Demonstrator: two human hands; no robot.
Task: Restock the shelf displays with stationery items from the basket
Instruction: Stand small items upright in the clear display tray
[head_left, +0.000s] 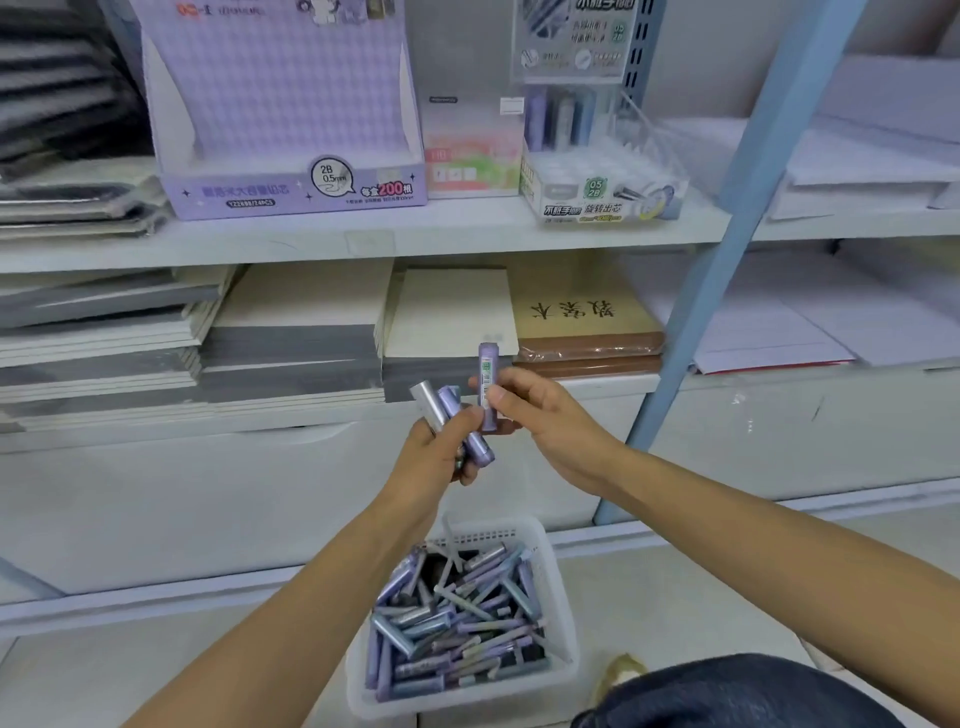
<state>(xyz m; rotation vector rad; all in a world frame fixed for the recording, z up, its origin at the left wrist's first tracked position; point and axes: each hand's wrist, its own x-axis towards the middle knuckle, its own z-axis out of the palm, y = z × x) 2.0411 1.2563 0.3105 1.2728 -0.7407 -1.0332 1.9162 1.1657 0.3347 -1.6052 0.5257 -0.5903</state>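
Your knee, in dark denim, fills the 5 o'clock corner of the view. Just beside it toward 9 o'clock the white basket sits on the floor, heaped with loose lead tubes in purple, blue and silver that lie at all angles.

Toward 12 o'clock from the basket, your two hands meet in front of the shelves. Your right hand pinches a single purple tube between thumb and fingers. It holds the tube upright, barcode label facing you, top end poking above the fingers. Your left hand is at 9 o'clock of the right, so close that the fingertips nearly touch. It is curled round a small bundle of tubes whose tops lean toward 11 o'clock. At least two tubes show in it; the exact count cannot be told. The upright tube stands just beside the bundle, on its 3 o'clock side.

Behind the hands, flat stacks of notebooks lie on the lower shelf. A brown book with black characters lies at 1 o'clock of the right hand.

On the upper shelf, a purple display box marked 2B 0.5mm stands at 11 o'clock. A pink and green box stands at 12 o'clock. A clear display marked 05 2B, holding a few upright tubes, stands at 1 o'clock. A blue shelf post slants upward at 2 o'clock.
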